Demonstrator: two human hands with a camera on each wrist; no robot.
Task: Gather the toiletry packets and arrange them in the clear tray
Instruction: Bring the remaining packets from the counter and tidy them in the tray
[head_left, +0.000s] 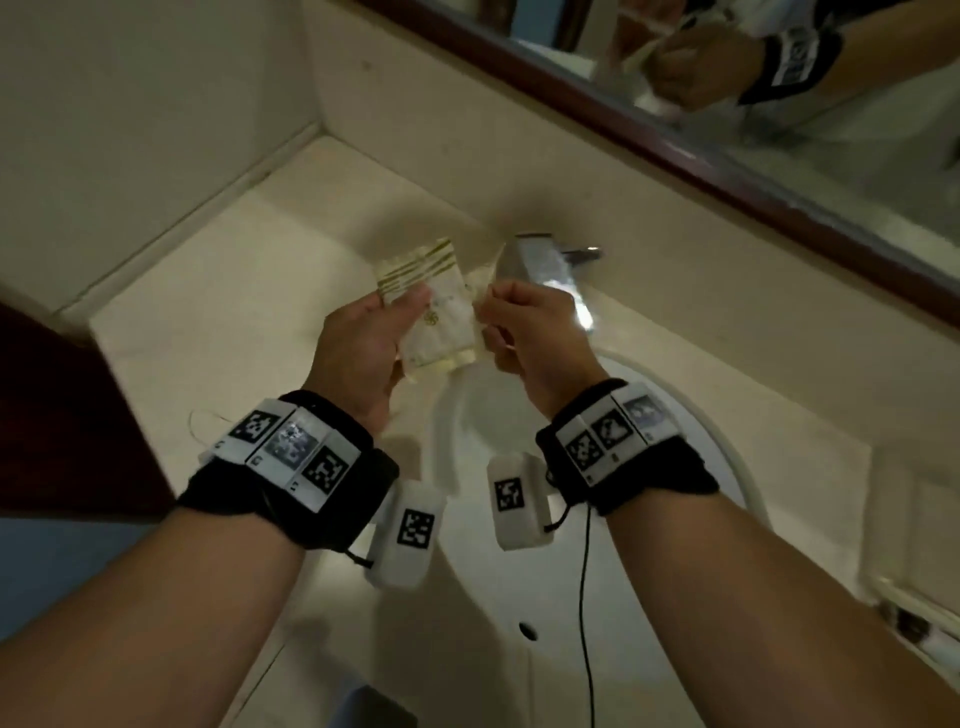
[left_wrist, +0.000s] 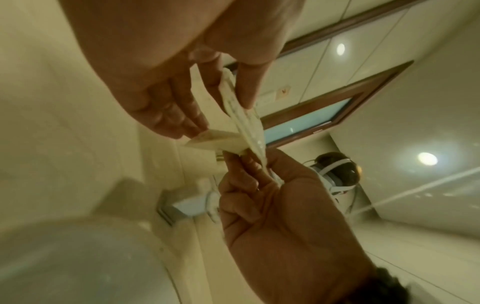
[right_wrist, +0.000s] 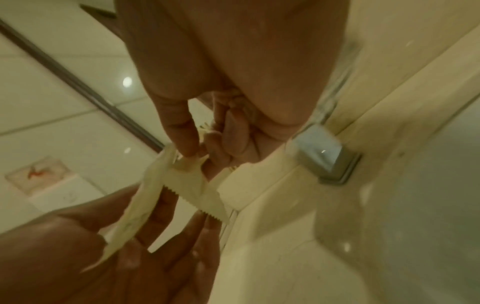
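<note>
My left hand (head_left: 358, 345) holds a stack of flat white toiletry packets with gold stripes (head_left: 436, 312) between thumb and fingers; my right hand (head_left: 524, 332) pinches their right edge. The packets are in the air, above the cream stone counter (head_left: 218, 291), before the chrome faucet (head_left: 540, 270).

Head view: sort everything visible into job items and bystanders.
Job: cream toiletry packets with gold stripes; left hand and right hand, both holding them.
Bystanders: chrome faucet; white oval sink; wood-framed mirror; beige countertop.
</note>
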